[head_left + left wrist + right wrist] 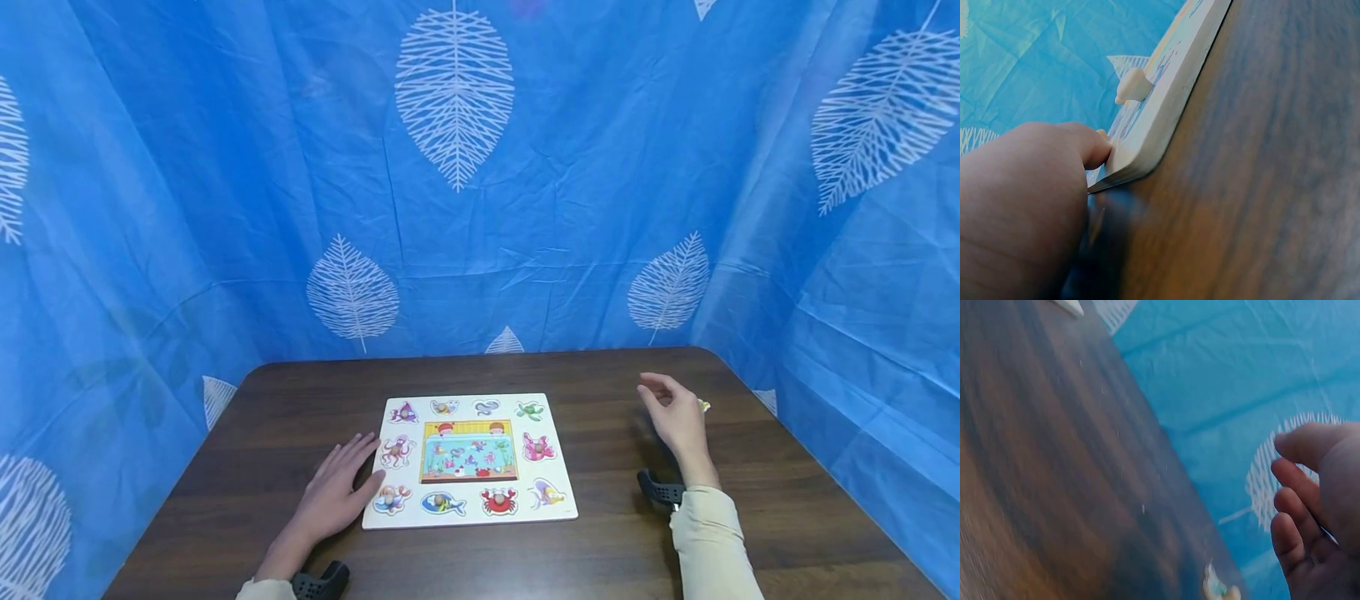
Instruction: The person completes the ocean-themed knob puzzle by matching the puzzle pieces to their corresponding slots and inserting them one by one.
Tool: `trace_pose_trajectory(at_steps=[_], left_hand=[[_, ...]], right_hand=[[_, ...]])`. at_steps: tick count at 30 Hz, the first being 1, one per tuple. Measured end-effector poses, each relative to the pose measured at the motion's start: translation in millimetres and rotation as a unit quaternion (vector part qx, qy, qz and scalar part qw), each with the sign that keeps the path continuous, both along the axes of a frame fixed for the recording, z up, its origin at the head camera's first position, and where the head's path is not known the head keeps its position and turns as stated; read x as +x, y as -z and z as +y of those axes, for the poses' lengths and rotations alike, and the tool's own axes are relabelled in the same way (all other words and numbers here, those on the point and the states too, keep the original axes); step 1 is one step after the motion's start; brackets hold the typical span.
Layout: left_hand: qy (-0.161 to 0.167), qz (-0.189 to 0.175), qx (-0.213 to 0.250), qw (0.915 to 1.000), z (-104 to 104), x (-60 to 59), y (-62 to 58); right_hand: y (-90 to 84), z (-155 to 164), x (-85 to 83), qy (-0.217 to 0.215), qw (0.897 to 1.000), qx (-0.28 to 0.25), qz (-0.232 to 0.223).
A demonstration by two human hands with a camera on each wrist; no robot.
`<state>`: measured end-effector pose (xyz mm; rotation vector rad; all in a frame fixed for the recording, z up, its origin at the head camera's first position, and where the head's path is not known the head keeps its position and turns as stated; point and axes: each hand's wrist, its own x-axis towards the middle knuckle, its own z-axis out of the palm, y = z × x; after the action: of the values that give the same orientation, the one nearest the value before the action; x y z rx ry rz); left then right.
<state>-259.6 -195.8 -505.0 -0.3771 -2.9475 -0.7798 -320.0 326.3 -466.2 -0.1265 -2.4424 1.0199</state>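
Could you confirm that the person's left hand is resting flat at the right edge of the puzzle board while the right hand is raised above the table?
Not quite: the left hand rests flat at the left edge of the puzzle board, not the right edge, as the head view shows. The rest holds: the right hand is raised above the table, fingers relaxed and holding nothing.

1. Dark brown wood grain runs across the tabletop (645,542).
2. The puzzle board (558,510) is cream-white, and its centre panel shows a yellow-framed blue aquarium scene.
3. Round the frame: a red crab piece (498,500) near, a blue fish piece (442,502) beside it, and a pink piece (537,447) on the right.
4. The curtain (225,167) behind is bright blue, printed with white feathery leaves.
5. The sleeve (708,542) on the right is pale cream.
6. A small yellow-white piece (1219,589) lies at the far right edge.
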Motion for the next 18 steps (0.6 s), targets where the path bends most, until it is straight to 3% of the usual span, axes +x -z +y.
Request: trace_pose_trajectory(at_steps=[8, 18], left_hand=[[-0.002, -0.002, 0.003, 1.0000, 0, 0.6, -1.1], [-0.003, -0.009, 0.001, 1.0000, 1, -0.4, -2.2]], right_hand=[[9.5, 17, 4.2, 0.087, 0.995, -0.049, -0.022], [18.6, 25, 5.6, 0.122, 0.989, -0.061, -0.053]])
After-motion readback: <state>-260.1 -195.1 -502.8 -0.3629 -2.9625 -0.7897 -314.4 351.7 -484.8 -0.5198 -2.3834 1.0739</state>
